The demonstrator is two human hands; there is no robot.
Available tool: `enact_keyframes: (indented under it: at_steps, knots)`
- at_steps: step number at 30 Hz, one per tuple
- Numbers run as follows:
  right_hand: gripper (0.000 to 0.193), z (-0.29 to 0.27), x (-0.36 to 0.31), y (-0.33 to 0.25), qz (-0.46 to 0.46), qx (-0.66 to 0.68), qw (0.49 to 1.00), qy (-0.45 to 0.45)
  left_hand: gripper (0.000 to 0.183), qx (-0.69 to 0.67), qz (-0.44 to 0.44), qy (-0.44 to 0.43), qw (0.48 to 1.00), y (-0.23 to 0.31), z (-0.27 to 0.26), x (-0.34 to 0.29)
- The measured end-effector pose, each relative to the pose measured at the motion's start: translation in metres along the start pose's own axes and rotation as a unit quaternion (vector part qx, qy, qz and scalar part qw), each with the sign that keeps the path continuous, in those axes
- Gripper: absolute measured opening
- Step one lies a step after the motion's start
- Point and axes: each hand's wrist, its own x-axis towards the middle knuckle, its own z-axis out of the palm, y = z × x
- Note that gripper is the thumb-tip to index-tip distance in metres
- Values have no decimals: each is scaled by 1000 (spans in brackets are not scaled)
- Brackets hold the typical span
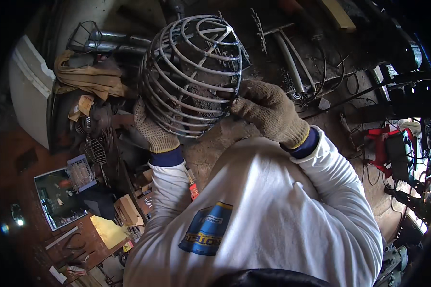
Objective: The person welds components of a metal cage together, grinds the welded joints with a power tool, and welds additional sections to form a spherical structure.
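A large dome-shaped cage of bent metal rods [195, 106], ringed by several curved bars, is held up in front of my chest above the dark workbench. Its narrower end points away from me. My right hand [273, 111], in a tan knit glove, pinches the cage's right edge where a rod ends. On the opposite side my left hand [154, 130], gloved the same way, grips the lower left of the cage. Some of its fingers are hidden behind the rods.
A hammer-like tool with a metal handle [288, 60] lies on the bench beyond my right hand. Tan cloth [91, 79] and metal tubes [117, 42] are at the left. A smaller wire cage [96, 150] sits lower left; a red object [380, 149] stands right, near cables.
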Motion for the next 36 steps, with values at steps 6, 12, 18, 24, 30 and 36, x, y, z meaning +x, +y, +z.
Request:
enact_keyframes:
  at_steps: [6, 12, 18, 24, 30, 36]
  knots:
    - [32, 2, 0, -6, 43, 70, 997, -5, 53, -12, -1, 1, 1000, 6, -20, 1]
    - [34, -1, 5, 16, -15, -19, 1000, 14, 54, -33, -35, 31, 998, 6, -36, 12]
    - [35, -11, 9, 21, -5, -64, 996, 60, 51, -37, -64, 64, 995, -4, -66, 31]
    - [34, -28, 19, 47, 70, -63, 991, 90, 44, -10, -91, 36, 995, -17, -76, 49]
    - [35, -35, 28, 70, 86, 67, 992, 58, 40, 14, -78, 109, 991, -26, -66, 54]
    - [44, -41, 20, 68, 159, 110, 981, 12, 34, 139, -24, 202, 969, -22, -76, 65]
